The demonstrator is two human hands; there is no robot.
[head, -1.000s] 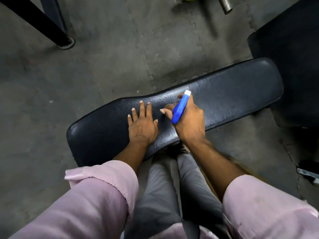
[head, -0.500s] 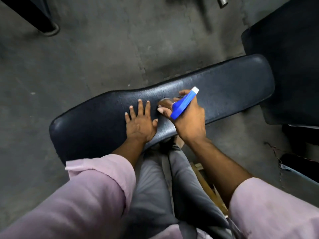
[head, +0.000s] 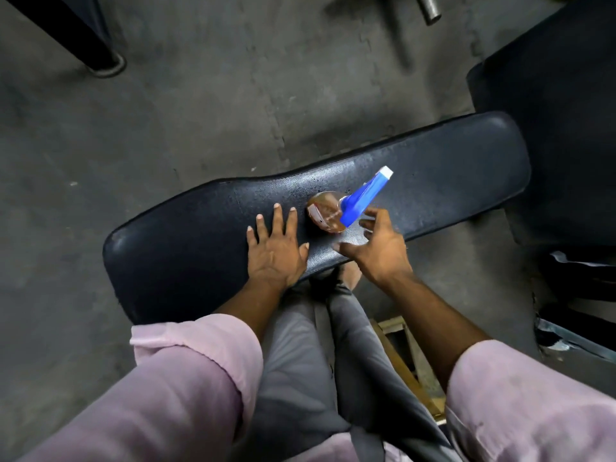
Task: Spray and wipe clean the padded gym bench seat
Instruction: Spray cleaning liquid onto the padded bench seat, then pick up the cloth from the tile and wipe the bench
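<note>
The black padded bench seat (head: 450, 168) runs diagonally across the middle of the view. A spray bottle (head: 353, 203) with a brown body and a blue trigger head stands on it near the centre, nozzle pointing up-right. My left hand (head: 275, 248) lies flat on the pad just left of the bottle, fingers spread. My right hand (head: 380, 248) hovers just right of and below the bottle, fingers apart, blurred and not touching it. No cloth is visible.
Grey rubber floor tiles surround the bench. A black frame leg (head: 96, 58) stands at top left, a metal bar end (head: 428, 8) at the top. Another dark pad (head: 560, 128) sits at right. My grey-trousered legs (head: 320, 355) and a wooden frame (head: 406, 358) are below the bench.
My right hand has set the spray bottle down on the pad and opened, drawing back from it. My left hand stays flat on the seat.
</note>
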